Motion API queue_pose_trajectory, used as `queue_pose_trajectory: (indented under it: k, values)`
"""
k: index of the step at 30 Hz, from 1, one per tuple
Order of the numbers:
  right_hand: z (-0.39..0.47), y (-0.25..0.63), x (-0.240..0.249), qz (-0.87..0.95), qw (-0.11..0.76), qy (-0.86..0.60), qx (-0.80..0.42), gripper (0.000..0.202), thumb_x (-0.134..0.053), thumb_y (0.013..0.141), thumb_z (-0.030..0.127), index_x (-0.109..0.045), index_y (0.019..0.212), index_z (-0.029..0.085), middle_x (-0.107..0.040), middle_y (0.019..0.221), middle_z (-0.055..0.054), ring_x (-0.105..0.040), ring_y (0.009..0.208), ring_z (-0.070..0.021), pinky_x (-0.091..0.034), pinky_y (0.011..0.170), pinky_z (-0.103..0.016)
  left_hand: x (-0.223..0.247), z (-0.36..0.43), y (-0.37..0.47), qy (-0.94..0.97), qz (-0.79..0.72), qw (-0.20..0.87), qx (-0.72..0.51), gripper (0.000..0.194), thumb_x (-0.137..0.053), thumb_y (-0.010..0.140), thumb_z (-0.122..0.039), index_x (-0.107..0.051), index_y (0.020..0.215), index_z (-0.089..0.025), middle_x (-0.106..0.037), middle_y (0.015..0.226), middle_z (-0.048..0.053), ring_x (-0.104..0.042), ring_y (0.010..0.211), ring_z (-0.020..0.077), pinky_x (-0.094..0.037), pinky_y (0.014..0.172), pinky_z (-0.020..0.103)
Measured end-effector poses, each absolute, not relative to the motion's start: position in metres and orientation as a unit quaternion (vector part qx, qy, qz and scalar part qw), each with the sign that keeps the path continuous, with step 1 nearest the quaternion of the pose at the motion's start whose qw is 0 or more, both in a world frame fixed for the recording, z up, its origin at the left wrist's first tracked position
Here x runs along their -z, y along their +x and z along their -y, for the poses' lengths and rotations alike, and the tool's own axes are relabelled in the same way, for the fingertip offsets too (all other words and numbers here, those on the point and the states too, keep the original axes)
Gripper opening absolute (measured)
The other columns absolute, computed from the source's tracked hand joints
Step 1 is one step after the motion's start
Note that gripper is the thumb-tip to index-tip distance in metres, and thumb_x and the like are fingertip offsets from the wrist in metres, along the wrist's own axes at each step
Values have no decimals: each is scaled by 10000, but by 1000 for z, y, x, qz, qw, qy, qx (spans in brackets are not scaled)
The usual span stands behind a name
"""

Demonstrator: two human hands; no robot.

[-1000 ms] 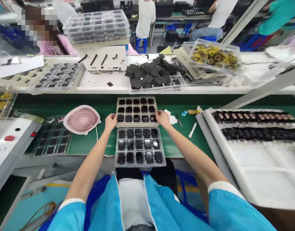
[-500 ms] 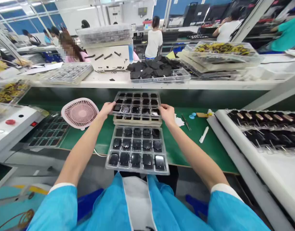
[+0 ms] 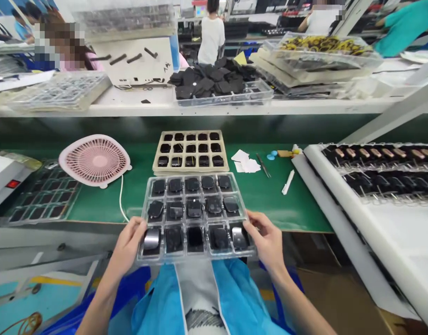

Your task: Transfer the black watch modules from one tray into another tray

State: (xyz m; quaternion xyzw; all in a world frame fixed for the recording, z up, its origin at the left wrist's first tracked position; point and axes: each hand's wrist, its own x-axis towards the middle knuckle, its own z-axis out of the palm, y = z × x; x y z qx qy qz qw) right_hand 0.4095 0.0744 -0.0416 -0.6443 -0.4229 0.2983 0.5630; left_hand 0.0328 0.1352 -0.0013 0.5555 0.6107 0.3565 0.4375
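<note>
A clear plastic tray (image 3: 191,222) lies in front of me at the bench's near edge, with square black glossy pieces (image 3: 194,207) in its compartments. My left hand (image 3: 128,244) grips its left side near the front corner, thumb on the rim. On the opposite side, my right hand (image 3: 268,239) holds the right rim the same way. Whether a second clear tray sits directly beneath is hard to make out. Just behind it stands a cream tray (image 3: 191,169), its compartments also filled with black square parts.
Left of the trays is a pink fan (image 3: 97,160) with a white cable. To the right lie white paper pieces (image 3: 247,163), tweezers (image 3: 263,166) and a white pen (image 3: 288,182). A white rack (image 3: 374,218) of black parts borders the right. Black pieces (image 3: 214,81) heap on the shelf.
Both hands have brought the clear tray from above the cream tray toward me, to where another clear tray lay. The cream tray is now uncovered. The view has tilted downward.
</note>
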Motion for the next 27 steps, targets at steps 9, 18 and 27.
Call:
queue_pose_trajectory:
  k: [9,18,27]
  values:
    - [-75,388,65,407,538,-684,-277,293,-698,885,459,-800,1128,332,-709,967,-79,-636,782,-258,-563,723,-449,45,-159,19,629,-638,348,-277,414,-540,972,-671,-593,890,-269,-541,680,-32,-513,646,211,-401,637,315]
    - [-92,403,73,443,499,-694,-269,293,-695,868,476,-778,1081,293,-720,945,-86,-607,658,-224,-537,604,-422,50,-178,20,647,-630,327,-277,418,-589,942,-663,-602,833,-260,-497,640,-39,-491,601,198,-398,609,305]
    - [-199,445,10,547,506,-633,-208,293,-643,906,501,-761,1032,264,-775,953,-67,-675,799,-236,-564,782,-400,-23,-249,58,686,-602,179,-368,340,-633,919,-588,-650,868,-252,-629,708,1,-557,657,200,-451,669,323]
